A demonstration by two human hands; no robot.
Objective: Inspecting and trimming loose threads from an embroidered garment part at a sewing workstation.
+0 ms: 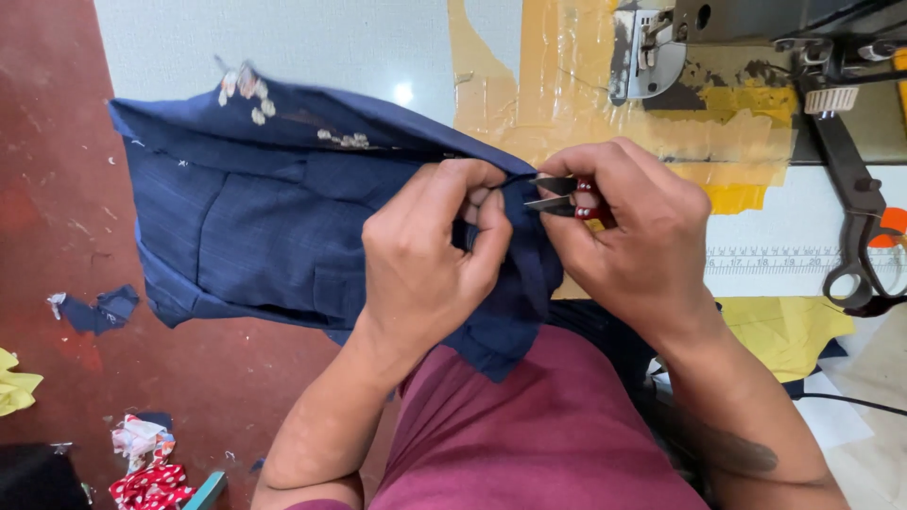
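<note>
My left hand (425, 260) pinches the navy fabric (265, 236); my right hand (633, 231) grips thread snips (562, 198), handle mostly hidden, just below the sewing machine (661, 47).

Your left hand (425, 260) is pinching the garment's (255, 236) edge, with your right hand (633, 231) just beside it, holding thread snips (567, 198) against that edge. The garment is spreading leftward over the table (312, 42). The sewing machine (661, 47) is sitting behind your right hand, scissors (855, 217) lying farther right. Fabric scraps (142, 463) are lying on the floor (57, 189) at left.
</note>
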